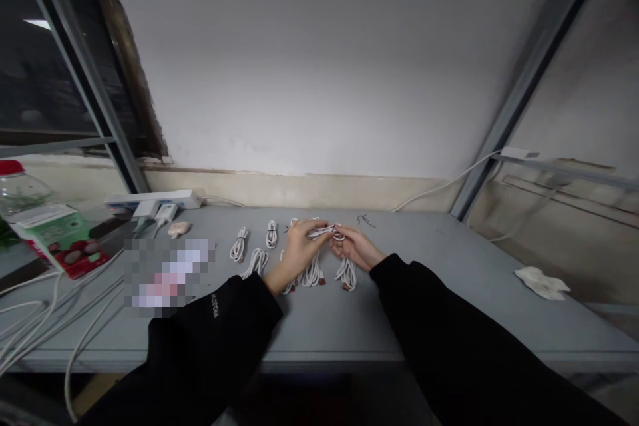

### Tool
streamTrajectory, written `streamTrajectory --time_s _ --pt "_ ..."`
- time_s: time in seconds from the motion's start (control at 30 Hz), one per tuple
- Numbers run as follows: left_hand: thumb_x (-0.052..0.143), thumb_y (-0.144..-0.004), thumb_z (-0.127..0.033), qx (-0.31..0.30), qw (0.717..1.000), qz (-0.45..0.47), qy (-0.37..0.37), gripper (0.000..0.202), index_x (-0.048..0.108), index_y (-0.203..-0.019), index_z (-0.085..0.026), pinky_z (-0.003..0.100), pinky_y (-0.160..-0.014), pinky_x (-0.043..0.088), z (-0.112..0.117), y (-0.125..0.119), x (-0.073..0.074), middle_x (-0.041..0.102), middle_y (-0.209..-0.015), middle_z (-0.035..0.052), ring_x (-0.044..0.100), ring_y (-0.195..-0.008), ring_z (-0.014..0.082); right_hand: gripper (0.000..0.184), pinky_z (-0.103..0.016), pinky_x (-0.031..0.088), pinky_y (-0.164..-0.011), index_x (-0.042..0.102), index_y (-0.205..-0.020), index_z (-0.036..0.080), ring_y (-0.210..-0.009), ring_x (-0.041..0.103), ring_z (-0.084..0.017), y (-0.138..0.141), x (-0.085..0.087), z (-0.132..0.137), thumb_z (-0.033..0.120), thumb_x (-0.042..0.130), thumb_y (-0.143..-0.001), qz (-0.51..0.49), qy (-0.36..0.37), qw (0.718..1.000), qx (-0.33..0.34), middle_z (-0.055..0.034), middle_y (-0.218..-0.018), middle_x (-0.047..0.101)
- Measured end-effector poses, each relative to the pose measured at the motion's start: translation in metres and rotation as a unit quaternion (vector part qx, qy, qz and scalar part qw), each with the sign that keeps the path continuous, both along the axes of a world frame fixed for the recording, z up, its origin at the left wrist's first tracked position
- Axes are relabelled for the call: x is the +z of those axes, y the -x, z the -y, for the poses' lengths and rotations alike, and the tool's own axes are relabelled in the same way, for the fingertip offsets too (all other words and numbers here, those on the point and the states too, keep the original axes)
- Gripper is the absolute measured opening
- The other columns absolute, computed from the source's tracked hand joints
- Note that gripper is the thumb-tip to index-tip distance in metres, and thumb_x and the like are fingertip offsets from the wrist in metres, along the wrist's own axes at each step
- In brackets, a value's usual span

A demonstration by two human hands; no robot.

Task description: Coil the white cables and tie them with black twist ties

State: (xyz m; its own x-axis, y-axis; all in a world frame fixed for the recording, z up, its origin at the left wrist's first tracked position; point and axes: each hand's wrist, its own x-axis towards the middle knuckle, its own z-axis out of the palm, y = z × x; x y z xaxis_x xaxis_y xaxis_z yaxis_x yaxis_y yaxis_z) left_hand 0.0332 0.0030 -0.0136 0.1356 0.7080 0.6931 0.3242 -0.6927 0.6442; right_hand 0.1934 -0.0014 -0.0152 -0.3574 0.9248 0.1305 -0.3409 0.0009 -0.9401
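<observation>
Between my two hands, a little above the grey table, is a coiled white cable (322, 232) with a dark twist tie around it. My left hand (294, 249) is closed on the coil's left part, thumb below and fingers above. The fingers of my right hand (352, 245) pinch its right end by the tie. Under and around the hands lie several more coiled white cables (346, 273), partly covered by my left hand. To the left are two bundled cables (239, 245) with dark ties, and another coil (256, 262) sits by my left sleeve.
Loose dark ties (366, 220) lie behind my right hand. A power strip (154, 198) with plugs stands at the back left, near an earphone case (178, 229). A green and red box (60, 239), a bottle (20, 190) and trailing cords are far left. A crumpled tissue (542, 282) lies right.
</observation>
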Motion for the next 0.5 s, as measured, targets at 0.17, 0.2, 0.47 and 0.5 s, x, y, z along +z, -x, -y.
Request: streamTrajectory --time_s 0.17,0.2,0.47,0.5 --pt "0.070 -0.079 -0.023 -0.019 1.000 0.022 -0.010 0.013 0.072 -0.092 -0.019 0.038 -0.087 0.053 -0.0017 0.0012 -0.0028 0.076 -0.095 0.0079 0.070 -0.092 0.0211 0.033 -0.023 0.032 -0.047 0.062 -0.077 0.013 -0.052 0.050 -0.008 -0.0003 0.0052 0.0051 0.040 0.080 -0.068 0.023 -0.029 0.999 -0.003 0.0002 -0.064 0.060" --pt "0.070 -0.080 -0.023 -0.025 0.999 0.025 -0.006 0.013 0.072 -0.092 -0.018 0.037 -0.086 0.053 -0.0017 0.0013 -0.0032 0.076 -0.096 0.0080 0.070 -0.093 0.0208 0.034 -0.023 0.032 -0.048 0.062 -0.076 0.014 -0.052 0.050 -0.008 0.0001 0.0058 0.0061 0.040 0.081 -0.067 0.029 -0.035 0.999 -0.012 0.0008 -0.064 0.059" --pt "0.067 -0.082 -0.025 -0.046 0.999 0.005 -0.005 0.016 0.070 -0.096 -0.018 0.038 -0.087 0.054 0.0026 0.0003 -0.0003 0.075 -0.099 0.0087 0.069 -0.095 0.0215 0.039 -0.024 0.033 -0.048 0.061 -0.073 0.014 -0.049 0.050 -0.008 0.0040 0.0026 0.0063 0.046 0.082 -0.066 0.024 -0.042 0.998 -0.049 0.0018 -0.059 0.056" --pt "0.067 -0.082 -0.025 -0.052 0.999 -0.002 -0.007 0.018 0.069 -0.098 -0.018 0.038 -0.088 0.054 0.0032 0.0002 0.0005 0.074 -0.101 0.0089 0.069 -0.097 0.0217 0.039 -0.023 0.033 -0.047 0.061 -0.071 0.014 -0.049 0.049 -0.008 0.0039 0.0020 0.0055 0.047 0.081 -0.066 0.020 -0.043 0.997 -0.053 0.0020 -0.058 0.056"
